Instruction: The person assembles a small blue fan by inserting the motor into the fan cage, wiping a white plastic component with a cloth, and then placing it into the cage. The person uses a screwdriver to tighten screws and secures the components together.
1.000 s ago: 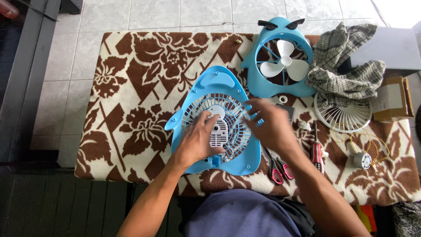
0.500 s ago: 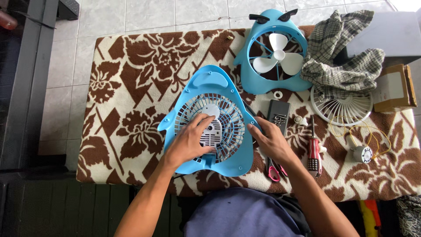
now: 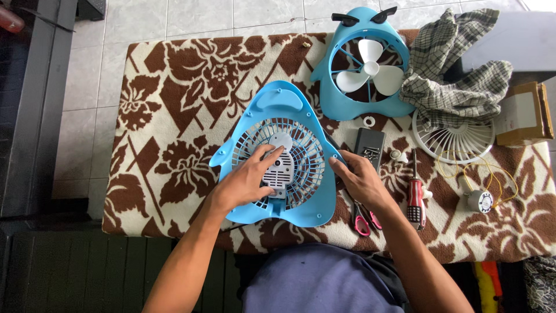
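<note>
Fingers of my left hand (image 3: 246, 179) lie spread and flat on the blue fan cover (image 3: 278, 159) at frame centre — fingertips on its grey motor housing (image 3: 280, 168); my right hand (image 3: 360, 178) loosely clasps its right edge.

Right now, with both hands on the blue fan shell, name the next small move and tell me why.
Probably steady the blue fan shell with the left hand and send the right hand to the red-handled screwdriver. The left fingers already rest on the grey motor cover at the grille's centre, the right hand only grips the shell's edge, and the screwdriver lies just beside it on the patterned cloth.
</note>
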